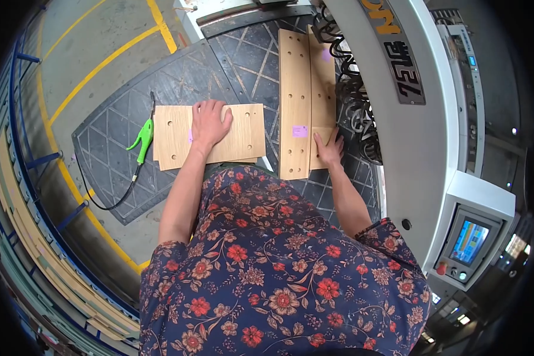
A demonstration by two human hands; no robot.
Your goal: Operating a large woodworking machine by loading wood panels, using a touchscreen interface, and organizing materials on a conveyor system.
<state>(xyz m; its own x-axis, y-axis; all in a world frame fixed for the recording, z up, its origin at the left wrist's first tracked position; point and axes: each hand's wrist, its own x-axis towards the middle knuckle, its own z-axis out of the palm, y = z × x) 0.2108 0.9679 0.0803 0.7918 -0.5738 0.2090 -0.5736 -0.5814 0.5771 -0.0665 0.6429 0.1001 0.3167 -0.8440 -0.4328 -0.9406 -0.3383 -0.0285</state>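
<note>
My left hand lies on a light wooden panel with round holes near its corners. Its fingers reach the panel's far edge, and the thumb points out to the right. Part of another panel shows beneath it at the near edge. To the right, my right hand grips the edge of a wooden board, thumb on top and fingers at the right side. Beside that board lies a long wooden board with paired holes and a pink label.
A green air blow gun with a black hose lies left of the panels on the dark table. Coiled black hoses and a grey machine frame stand right, with a control screen. A blue rack holds boards at far left.
</note>
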